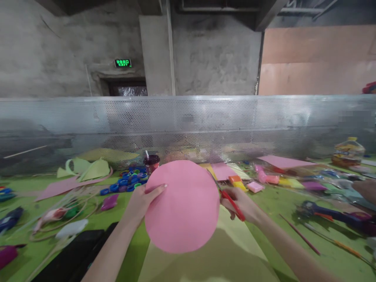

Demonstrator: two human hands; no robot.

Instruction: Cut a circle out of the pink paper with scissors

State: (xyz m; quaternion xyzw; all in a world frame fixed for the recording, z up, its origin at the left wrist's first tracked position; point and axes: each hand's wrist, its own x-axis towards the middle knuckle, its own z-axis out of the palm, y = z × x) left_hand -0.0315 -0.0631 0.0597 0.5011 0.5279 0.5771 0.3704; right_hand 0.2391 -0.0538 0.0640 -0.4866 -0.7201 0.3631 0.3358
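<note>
Left hand (143, 199), just left of the frame's centre, pinches the left edge of a pink disc (182, 207): fingers lie on its face and the thumb is hidden behind. The disc is a flat, nearly round sheet held up and tilted toward the camera in the middle of the frame, above the counter (273, 207), which is covered in bright green.

Right hand (241, 203), just right of centre, is closed around the red handles of a pair of scissors (232, 199). The blades point up and left along the disc's right edge; whether they are biting into it cannot be told.

Under the disc, at bottom centre, lies a pale yellow-green sheet (229, 250).

A heap of blue rings (129, 181) sits left of the disc on the counter, with a dark red cup (152, 162) just behind it. Light green paper scraps (88, 168) lie further left. Small bright blocks and a pink sheet (283, 161) are scattered to the right, and a plastic bottle (348, 152) stands at the far right.

A perforated metal screen (188, 121) runs across the frame behind the counter. Above it are grey concrete walls and a green exit sign (122, 62), upper left.
</note>
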